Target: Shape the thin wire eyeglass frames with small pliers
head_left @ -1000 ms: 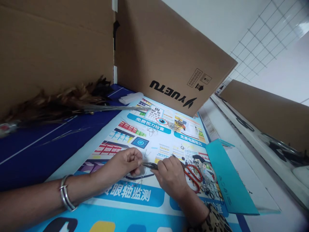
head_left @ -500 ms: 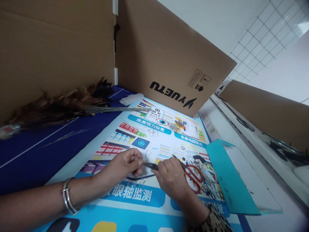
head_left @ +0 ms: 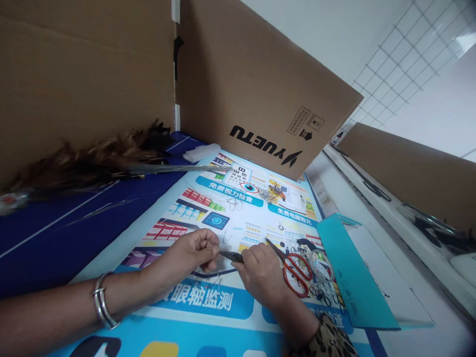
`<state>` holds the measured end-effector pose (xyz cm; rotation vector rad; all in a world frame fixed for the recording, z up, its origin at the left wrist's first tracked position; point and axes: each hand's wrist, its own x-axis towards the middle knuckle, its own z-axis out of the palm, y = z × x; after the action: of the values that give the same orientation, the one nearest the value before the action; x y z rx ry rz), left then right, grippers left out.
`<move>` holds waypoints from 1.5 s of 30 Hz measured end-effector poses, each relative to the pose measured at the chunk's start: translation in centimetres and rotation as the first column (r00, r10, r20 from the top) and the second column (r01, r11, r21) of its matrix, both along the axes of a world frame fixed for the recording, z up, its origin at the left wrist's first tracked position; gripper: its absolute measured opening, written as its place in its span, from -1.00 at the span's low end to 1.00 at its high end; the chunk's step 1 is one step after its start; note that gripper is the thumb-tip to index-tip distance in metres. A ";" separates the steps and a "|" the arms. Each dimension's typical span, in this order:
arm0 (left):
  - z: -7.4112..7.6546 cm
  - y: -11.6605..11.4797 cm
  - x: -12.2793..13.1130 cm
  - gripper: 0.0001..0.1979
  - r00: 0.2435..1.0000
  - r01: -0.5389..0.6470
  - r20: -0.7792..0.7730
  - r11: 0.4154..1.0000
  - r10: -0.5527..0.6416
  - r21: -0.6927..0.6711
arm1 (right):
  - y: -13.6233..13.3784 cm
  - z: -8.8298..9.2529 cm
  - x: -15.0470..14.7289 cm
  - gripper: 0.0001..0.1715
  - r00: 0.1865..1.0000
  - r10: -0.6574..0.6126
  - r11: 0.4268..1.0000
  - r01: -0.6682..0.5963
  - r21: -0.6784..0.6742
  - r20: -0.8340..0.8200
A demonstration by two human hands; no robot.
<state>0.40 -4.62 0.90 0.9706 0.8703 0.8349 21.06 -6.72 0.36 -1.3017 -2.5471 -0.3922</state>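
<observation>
My right hand [head_left: 263, 273] is closed around a pair of pliers [head_left: 231, 256], whose dark jaws point left. The jaw tips meet the fingertips of my left hand [head_left: 201, 249]. Thumb and fingers of that hand are pinched together; whatever small piece lies between them is too tiny to make out. Just right of my right hand, red-handled scissors [head_left: 297, 274] lie with their dark blades toward the upper left. Small wire pieces [head_left: 208, 283] are scattered on the printed sheet [head_left: 238, 233] beneath my hands.
Beyond the scissors are a roll of clear tape [head_left: 321, 265] and a heap of small rings [head_left: 327, 293]. A teal box [head_left: 359, 277] stands at the right. Brown feathers [head_left: 85, 158] and long thin wires [head_left: 178, 169] lie on the left. Cardboard panels [head_left: 260, 74] rise behind.
Both hands stay in nearly the same place, with the pliers still at the left fingertips. The pliers' jaws look slightly turned, and the whole view has shifted a little.
</observation>
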 end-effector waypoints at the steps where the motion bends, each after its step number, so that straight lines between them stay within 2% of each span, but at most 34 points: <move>1: 0.0 0.1 0.0 -0.74 1.000 0.011 0.006 1.000 -0.011 -0.002 | 0.0 -0.1 0.0 -0.71 1.000 -0.002 1.000 0.002 -0.007 -0.008; 12: 1.0 0.2 0.0 -0.74 0.993 0.109 -0.040 0.994 -0.109 -0.004 | 0.1 0.7 0.3 -0.71 0.999 0.032 0.999 -0.032 -0.017 0.002; 24: -0.3 0.7 -0.4 -0.78 0.985 0.171 0.008 0.983 -0.172 0.073 | 0.2 0.6 0.3 -0.68 0.999 0.043 0.999 -0.043 -0.007 0.003; 31: -0.2 0.5 -0.3 -0.82 0.986 0.169 -0.027 0.982 -0.168 0.081 | 0.1 0.3 0.3 -0.65 0.998 0.058 0.998 -0.058 0.000 -0.019; 38: 0.3 0.3 -0.3 -0.79 0.988 0.154 -0.019 0.985 -0.153 0.073 | 0.2 0.2 0.5 -0.67 0.999 0.013 0.999 -0.015 -0.034 -0.048; 45: -0.7 0.7 -0.5 -0.84 0.992 0.121 -0.042 0.988 -0.117 0.091 | 1.0 0.2 2.5 -0.69 0.997 -0.021 0.995 0.013 -0.099 -0.081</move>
<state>-0.06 -3.96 0.17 1.1123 0.8021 0.7629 23.53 -5.72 0.60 -1.3450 -2.5179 -0.2139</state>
